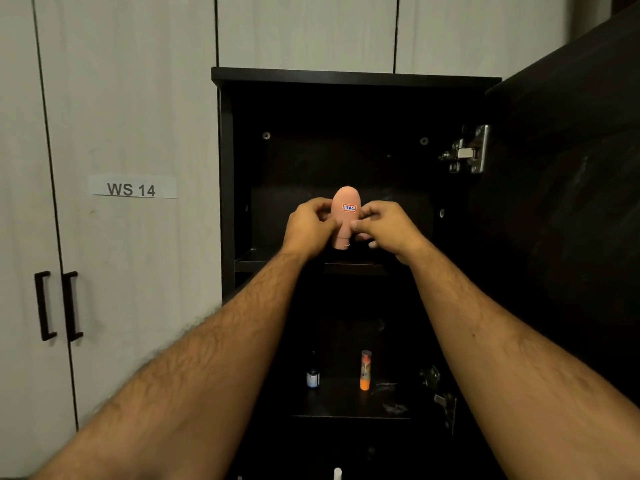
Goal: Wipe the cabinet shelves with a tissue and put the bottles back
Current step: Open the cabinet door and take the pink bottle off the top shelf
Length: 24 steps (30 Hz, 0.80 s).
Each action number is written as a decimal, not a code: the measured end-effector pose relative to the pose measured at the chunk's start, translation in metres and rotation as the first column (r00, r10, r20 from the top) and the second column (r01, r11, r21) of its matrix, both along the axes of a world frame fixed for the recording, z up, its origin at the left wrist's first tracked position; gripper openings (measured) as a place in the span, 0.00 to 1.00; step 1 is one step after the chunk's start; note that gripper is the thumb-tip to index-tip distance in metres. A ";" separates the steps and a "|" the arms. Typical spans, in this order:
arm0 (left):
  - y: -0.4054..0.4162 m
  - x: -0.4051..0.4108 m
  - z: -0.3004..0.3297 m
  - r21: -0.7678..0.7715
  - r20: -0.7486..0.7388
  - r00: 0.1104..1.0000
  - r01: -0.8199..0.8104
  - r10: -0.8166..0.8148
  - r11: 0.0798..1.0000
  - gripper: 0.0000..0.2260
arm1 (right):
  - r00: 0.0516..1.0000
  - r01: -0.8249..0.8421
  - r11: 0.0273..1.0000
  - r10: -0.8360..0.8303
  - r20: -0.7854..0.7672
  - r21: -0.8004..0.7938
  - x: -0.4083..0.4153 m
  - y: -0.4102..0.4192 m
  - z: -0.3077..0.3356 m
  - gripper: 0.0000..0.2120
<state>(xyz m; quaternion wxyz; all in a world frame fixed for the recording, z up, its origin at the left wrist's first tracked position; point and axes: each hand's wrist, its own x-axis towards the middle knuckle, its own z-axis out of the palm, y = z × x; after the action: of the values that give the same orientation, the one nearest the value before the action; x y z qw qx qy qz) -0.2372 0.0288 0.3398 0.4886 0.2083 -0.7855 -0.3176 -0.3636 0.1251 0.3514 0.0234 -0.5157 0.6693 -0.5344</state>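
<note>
A pink rounded bottle (345, 202) with a small labelled sticker stands upside down on its cap at the front of the dark cabinet's upper shelf (263, 260). My left hand (309, 227) grips its left side and my right hand (384, 226) pinches its right side. On the lower shelf (346, 403) stand a small dark bottle (313, 373) with a white label and an orange tube (365, 370). No tissue is visible.
The dark cabinet door (568, 202) hangs open on the right, with a metal hinge (467, 152). White wardrobe doors with black handles (57, 306) and a "WS 14" label (131, 188) fill the left. A white object (337, 473) peeks in at the bottom.
</note>
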 end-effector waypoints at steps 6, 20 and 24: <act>0.012 0.033 -0.006 0.077 -0.243 0.959 0.168 -0.145 0.983 0.15 | 0.976 -0.152 0.962 0.182 0.117 -0.228 0.028 0.005 -0.005 0.04; 0.007 0.201 -0.061 0.198 -0.228 0.966 0.170 -0.123 0.965 0.16 | 0.912 -0.283 0.925 0.341 0.227 -0.255 0.185 -0.022 -0.070 0.07; -0.007 0.265 -0.094 0.278 -0.233 0.969 0.142 -0.077 0.950 0.15 | 0.893 -0.307 0.931 0.354 0.279 -0.199 0.247 -0.043 -0.101 0.07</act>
<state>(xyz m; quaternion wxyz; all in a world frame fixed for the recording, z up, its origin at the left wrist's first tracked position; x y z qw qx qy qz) 0.0277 0.0218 0.2463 0.5175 0.1979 -0.6814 -0.4783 -0.1165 0.0822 0.2502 0.1802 -0.5318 0.5176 -0.6456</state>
